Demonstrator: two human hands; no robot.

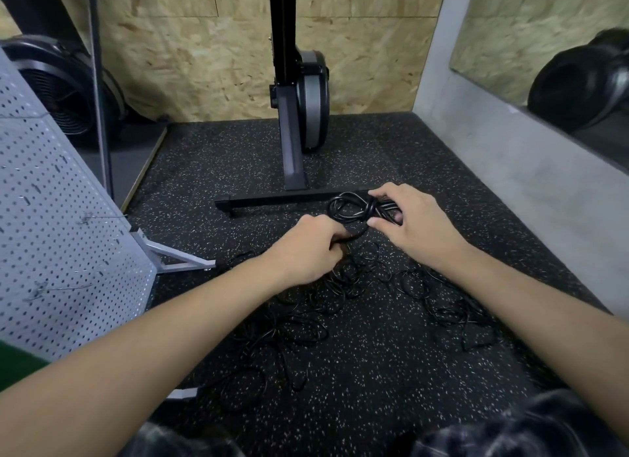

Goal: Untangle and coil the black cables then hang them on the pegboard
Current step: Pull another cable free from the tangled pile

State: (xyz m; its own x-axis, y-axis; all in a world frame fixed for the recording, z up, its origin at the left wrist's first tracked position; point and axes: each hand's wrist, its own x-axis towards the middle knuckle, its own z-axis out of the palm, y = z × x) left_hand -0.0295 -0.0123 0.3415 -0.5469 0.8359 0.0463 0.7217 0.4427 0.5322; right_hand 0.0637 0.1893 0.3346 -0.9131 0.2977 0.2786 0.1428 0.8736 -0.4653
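Coiling one cable above the tangle

The coil [354,209] sits at one o'clock, pinched by the right hand [413,218]; the left hand [308,252] grips its tail. Feed even loops, keeping clear of the pile [340,306]; the pegboard [58,225] waits at nine o'clock.

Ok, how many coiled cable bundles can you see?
1: the coiled bundle held between left hand and right hand. The tangled cables on the floor could hide another.

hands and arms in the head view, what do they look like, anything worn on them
The left hand and right hand are bare: no gloves, rings or watch show, and the left forearm and right forearm carry no sleeves. A patch of green fabric at the lower left edge may be a short sleeve or shirt.
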